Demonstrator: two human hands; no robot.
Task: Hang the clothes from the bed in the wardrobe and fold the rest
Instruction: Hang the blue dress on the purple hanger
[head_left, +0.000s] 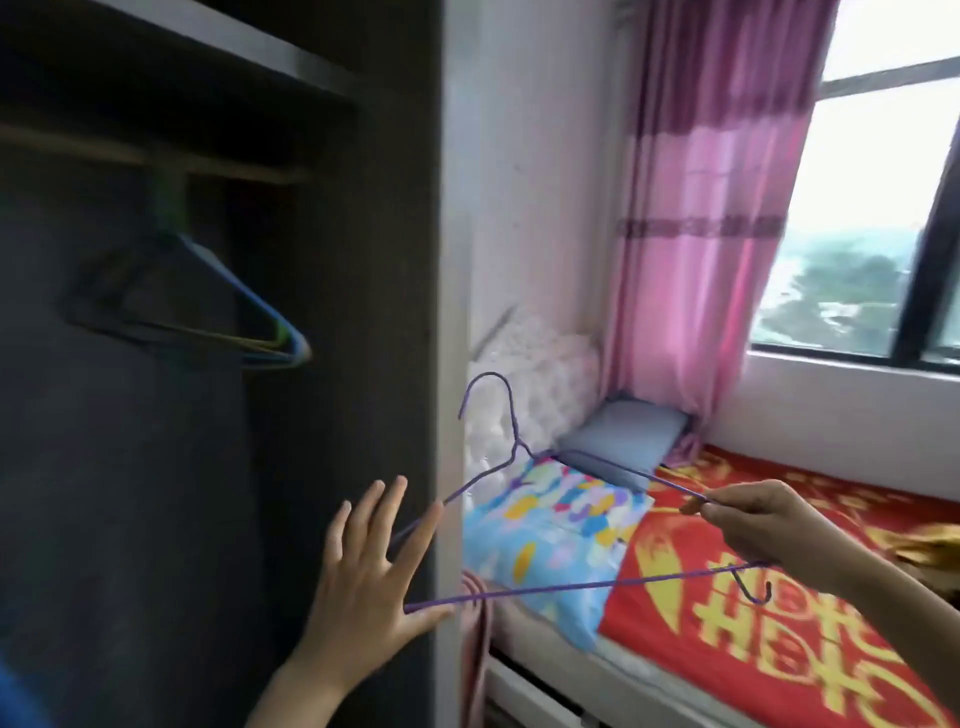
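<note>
One purple hanger (571, 587) sits between wardrobe (363, 312) and bed (779, 623). Right hand (763, 525) pinches its far shoulder; left hand (369, 566) is spread at the near end. I'd keep it level (hook clear of the wardrobe edge) toward the bed's clothes, barely in view.

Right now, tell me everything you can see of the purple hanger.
The purple hanger is thin wire with a twisted neck, hook up, and a small hook under its right corner. It is bare and tilted, its left corner lower. The right hand pinches its right shoulder; the left hand is open at its left corner, contact unclear.
</note>
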